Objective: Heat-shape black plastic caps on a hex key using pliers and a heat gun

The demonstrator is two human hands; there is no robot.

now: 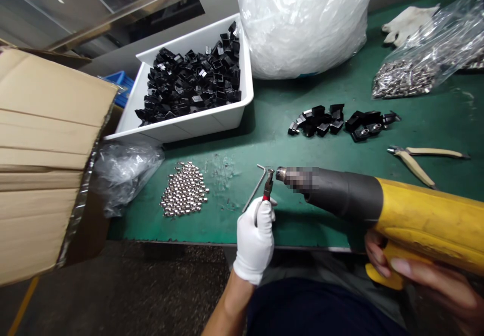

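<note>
My left hand point(254, 240), in a white fabric glove, grips a thin L-shaped hex key point(254, 188) together with a small red-handled tool point(268, 187) whose metal tip holds a small part. My right hand point(427, 280), ungloved, wraps the handle of a yellow and grey heat gun point(381, 205). Its blurred nozzle point(297, 178) points left and ends just beside the metal tip, with a small gap between them. A loose pile of small silver metal pieces point(184, 189) lies left of my left hand on the green bench mat point(257, 144).
A white bin point(242, 73) full of black plastic pieces stands at the back, with a cardboard box point(41, 154) at left. Also on the mat are loose black pieces point(333, 121), tan-handled pliers point(416, 162), a bag of silver pieces point(404, 78), a white glove point(406, 23) and a large plastic sack point(302, 23).
</note>
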